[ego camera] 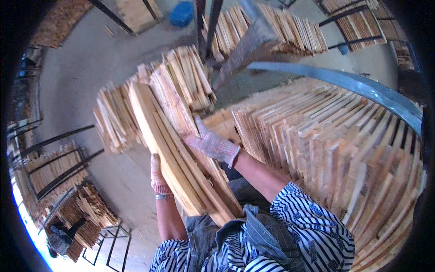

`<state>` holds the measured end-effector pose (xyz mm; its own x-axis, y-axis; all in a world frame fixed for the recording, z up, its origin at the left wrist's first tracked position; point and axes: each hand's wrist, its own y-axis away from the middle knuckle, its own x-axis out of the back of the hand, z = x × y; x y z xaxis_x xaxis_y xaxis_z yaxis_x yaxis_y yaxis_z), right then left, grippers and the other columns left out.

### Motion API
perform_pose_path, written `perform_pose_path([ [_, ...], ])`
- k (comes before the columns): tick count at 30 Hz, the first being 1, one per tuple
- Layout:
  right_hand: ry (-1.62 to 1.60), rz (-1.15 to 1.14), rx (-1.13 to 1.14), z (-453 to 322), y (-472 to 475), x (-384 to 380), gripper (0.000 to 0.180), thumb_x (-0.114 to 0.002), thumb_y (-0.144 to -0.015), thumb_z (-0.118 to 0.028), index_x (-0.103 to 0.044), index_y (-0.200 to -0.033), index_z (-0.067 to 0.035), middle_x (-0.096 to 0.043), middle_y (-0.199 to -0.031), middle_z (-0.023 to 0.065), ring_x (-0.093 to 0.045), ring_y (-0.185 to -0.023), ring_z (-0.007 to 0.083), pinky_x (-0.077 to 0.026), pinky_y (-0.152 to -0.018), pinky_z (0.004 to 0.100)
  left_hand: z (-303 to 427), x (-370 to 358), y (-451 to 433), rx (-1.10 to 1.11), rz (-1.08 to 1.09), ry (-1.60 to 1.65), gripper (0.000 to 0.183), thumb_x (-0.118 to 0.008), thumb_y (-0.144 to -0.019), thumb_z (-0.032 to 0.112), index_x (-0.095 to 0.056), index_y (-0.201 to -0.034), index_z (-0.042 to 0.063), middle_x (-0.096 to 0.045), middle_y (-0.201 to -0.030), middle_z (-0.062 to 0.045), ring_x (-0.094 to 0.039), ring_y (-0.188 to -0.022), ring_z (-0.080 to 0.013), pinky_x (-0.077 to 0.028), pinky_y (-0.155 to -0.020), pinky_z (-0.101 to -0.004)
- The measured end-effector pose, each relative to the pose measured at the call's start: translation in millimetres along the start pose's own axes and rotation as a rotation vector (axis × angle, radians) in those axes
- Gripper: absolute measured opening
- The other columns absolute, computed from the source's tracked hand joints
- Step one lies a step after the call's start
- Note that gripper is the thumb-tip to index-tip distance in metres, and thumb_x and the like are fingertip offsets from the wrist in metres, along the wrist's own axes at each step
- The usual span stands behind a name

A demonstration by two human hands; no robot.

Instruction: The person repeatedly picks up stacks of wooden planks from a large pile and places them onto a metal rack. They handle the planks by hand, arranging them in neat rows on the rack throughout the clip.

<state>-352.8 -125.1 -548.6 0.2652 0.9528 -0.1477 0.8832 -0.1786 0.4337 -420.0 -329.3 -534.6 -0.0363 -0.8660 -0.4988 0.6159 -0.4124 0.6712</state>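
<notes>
A bundle of rough wooden boards (173, 163) lies lengthwise between my hands, its near ends against my denim apron. My left hand (159, 175), in a knit work glove, grips the bundle's left side, thumb up along the outer board. On the opposite side, my right hand (212, 142) in a matching glove presses on the rightmost board (173, 98) with its fingers spread. The undersides of the boards and most of my left fingers are hidden.
To the right stands a large stack of upright boards (306, 149), with a curved blue-grey metal bar (333, 74) behind it. Loose board piles (112, 119) sit ahead. Black metal frames (68, 176) stand left. At lower left a person (61, 238) is among stacked wood. A blue container (181, 14) rests on the floor.
</notes>
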Motion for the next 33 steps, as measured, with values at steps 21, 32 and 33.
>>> perform_pose_path([
  [21, 0.505, 1.029, 1.361, -158, 224, 155, 0.087, -0.061, -0.087, -0.015, -0.003, -0.149, 0.005, -0.041, -0.137, 0.0349, -0.055, -0.118, 0.0402, -0.045, -0.098, 0.0369, -180, -340, -41, -0.136, -1.215, -0.681, 0.069, -0.062, -0.084, 0.053, -0.048, -0.131, 0.004, -0.059, -0.120, -0.017, -0.062, -0.104, -0.0285, -0.054, -0.090, -0.0426],
  [32, 0.302, 1.661, 1.094, -111, 367, 279, 0.072, -0.064, -0.083, -0.028, -0.031, -0.139, 0.004, -0.059, -0.114, 0.0220, -0.059, -0.104, 0.0234, -0.049, -0.087, 0.0356, -278, -507, 6, 0.340, -1.936, -0.646, 0.065, -0.061, -0.085, 0.054, -0.052, -0.128, 0.005, -0.062, -0.118, -0.016, -0.063, -0.104, -0.0275, -0.054, -0.090, -0.0427],
  [33, 0.302, 1.686, 1.039, -111, 384, 292, 0.067, -0.065, -0.082, -0.027, -0.036, -0.135, 0.004, -0.059, -0.114, 0.0202, -0.058, -0.104, 0.0225, -0.049, -0.086, 0.0354, -278, -516, 5, 0.349, -1.954, -0.657, 0.065, -0.061, -0.085, 0.054, -0.052, -0.127, 0.005, -0.062, -0.117, -0.016, -0.063, -0.104, -0.0274, -0.054, -0.090, -0.0427],
])
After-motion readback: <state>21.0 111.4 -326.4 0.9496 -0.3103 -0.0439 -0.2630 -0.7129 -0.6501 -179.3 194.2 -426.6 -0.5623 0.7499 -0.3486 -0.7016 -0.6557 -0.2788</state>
